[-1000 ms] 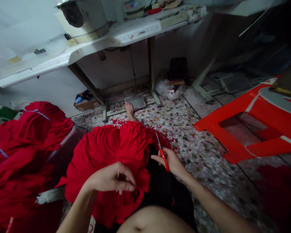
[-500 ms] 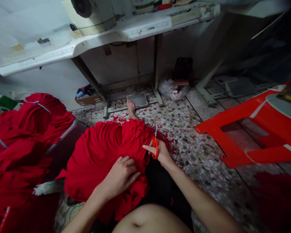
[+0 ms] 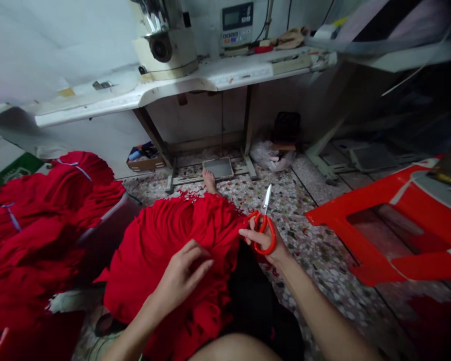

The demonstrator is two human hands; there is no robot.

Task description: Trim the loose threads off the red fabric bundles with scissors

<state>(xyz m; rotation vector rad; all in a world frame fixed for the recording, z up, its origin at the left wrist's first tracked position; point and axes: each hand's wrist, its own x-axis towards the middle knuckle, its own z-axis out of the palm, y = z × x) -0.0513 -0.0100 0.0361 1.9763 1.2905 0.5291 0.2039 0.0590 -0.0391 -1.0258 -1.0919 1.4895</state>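
Note:
A large heap of layered red fabric [image 3: 150, 250] lies across my lap. Over its near right part is my left hand [image 3: 186, 273], fingers bent and thumb apart, with nothing seen between them. To the right of the heap, my right hand [image 3: 266, 243] holds orange-handled scissors [image 3: 272, 238] by the loops, their blades pointing up and away and looking closed. The fingertips of that hand are near the fabric's right edge.
Tied red bundles [image 3: 71, 175] fill a container at the left. Ahead stands a sewing machine table [image 3: 108, 103] with a pedal [image 3: 220, 168] below. An orange-red stool [image 3: 368, 250] is at the right. Red scraps lie on the speckled floor.
The scissors and my right hand have moved to the right, away from the fabric, and the blades show more broadly. My left hand has lifted slightly. The view has tilted upward.

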